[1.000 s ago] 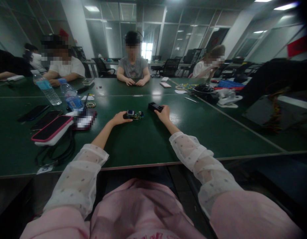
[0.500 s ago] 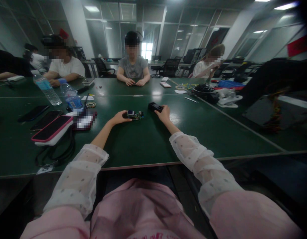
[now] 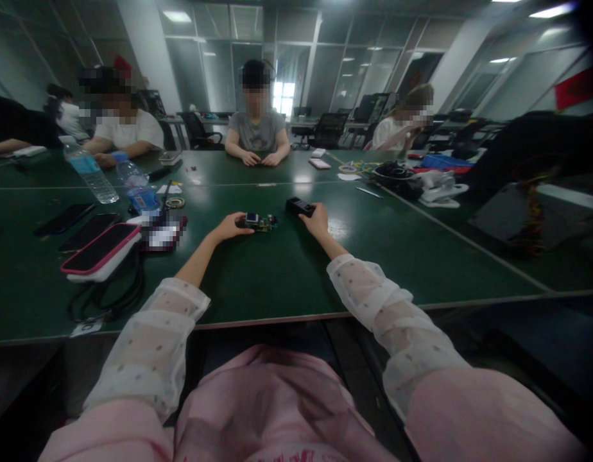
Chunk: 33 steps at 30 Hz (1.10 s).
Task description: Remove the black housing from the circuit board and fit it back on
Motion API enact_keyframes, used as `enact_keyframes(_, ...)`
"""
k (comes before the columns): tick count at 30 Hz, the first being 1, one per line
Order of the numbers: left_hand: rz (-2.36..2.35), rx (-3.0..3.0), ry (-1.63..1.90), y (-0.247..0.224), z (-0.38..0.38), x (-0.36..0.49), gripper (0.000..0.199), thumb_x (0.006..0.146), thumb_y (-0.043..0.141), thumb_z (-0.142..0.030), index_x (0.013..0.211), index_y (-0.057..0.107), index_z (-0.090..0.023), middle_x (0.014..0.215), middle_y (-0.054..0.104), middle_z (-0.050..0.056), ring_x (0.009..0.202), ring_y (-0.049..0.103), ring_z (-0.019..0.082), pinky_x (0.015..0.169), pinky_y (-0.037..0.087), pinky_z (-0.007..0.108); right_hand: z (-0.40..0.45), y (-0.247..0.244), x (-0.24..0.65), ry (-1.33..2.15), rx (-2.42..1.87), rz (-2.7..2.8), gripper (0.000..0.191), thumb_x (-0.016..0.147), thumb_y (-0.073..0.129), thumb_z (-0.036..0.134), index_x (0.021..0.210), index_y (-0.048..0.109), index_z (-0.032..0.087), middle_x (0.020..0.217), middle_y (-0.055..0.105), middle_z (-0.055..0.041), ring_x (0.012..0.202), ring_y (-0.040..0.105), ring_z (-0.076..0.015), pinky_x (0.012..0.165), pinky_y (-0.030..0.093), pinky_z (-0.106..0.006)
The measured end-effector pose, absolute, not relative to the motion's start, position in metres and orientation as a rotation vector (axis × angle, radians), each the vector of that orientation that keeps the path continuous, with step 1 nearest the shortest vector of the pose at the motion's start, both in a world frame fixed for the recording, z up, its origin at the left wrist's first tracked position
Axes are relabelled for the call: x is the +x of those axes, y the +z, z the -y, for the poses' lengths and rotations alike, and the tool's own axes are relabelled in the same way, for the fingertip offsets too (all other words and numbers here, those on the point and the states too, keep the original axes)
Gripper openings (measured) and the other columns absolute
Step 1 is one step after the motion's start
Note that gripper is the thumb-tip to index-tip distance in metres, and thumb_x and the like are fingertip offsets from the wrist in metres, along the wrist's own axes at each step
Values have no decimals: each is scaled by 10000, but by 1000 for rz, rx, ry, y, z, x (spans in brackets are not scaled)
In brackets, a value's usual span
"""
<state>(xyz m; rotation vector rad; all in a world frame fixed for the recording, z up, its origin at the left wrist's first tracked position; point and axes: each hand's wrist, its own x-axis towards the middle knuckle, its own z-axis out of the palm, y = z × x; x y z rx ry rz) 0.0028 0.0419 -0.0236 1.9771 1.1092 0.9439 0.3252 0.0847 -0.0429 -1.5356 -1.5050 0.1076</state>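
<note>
Looking down the two outstretched arms in sheer white dotted sleeves, I see my left hand (image 3: 228, 228) lying on the dark green table (image 3: 277, 276) with its fingers curled round the near-left end of a small green circuit board with a tiny square screen (image 3: 258, 221); the grip looks closed on that end, and the rest of the board sticks out to the right of the hand, flat on the tabletop. My right hand (image 3: 317, 221) rests a little to the right, well apart from the board, its fingertips laid on the near end of a slim black rectangular box (image 3: 299, 206) that lies on the table and stretches away up and to the left; I cannot tell whether the fingers clasp it or only touch it. Off to the left lie a pink-edged phone on a white slab (image 3: 100, 251), two dark phones (image 3: 77, 224) and a clear plastic water bottle with a blue label (image 3: 89, 170). Across the table a person in a grey shirt (image 3: 257, 135) sits with both hands together on the tabletop, and another in a white shirt (image 3: 126, 131) sits further left.
</note>
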Motion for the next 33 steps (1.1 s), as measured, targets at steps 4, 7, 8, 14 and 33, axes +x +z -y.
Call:
enact_keyframes(4,-1104,1977,943,-25,-42,3,596,633,795,-294,1157,562,-127,1213,630,138,1135,590,260,1026,390,445,-88,-42,324,134,-1521,1475,465,692,695,309,1084,496,157,1117,576,-140,1060,544,-293,929,443,-480)
enact_keyframes(7,-1110,1977,948,-27,-44,2,593,630,796,-297,1150,562,-133,1213,629,137,1129,593,261,1022,391,453,-90,-39,319,195,-1435,1468,480,698,683,279,1116,487,146,1130,586,-144,1066,557,-283,952,437,-467)
enact_keyframes(8,-1111,1978,950,-27,-44,2,592,627,798,-299,1145,564,-134,1209,631,136,1126,595,261,1021,393,453,-89,-38,316,226,-1386,1476,487,704,679,283,1129,483,148,1132,592,-140,1063,564,-276,955,439,-463)
enact_keyframes(14,-1112,1984,956,-28,-45,1,590,622,802,-313,1138,570,-145,1209,630,131,1140,585,266,1030,385,460,-74,-26,289,524,-1035,1618,571,742,661,429,1210,454,175,1175,593,-124,1080,582,-264,925,486,-443)
enact_keyframes(33,-1120,1980,947,-24,-40,3,720,608,817,-357,1216,515,-118,1235,604,152,1172,556,285,1043,382,453,-42,-15,261,648,-796,1930,523,763,667,378,1230,498,217,1213,577,-99,1135,562,-260,974,473,-462)
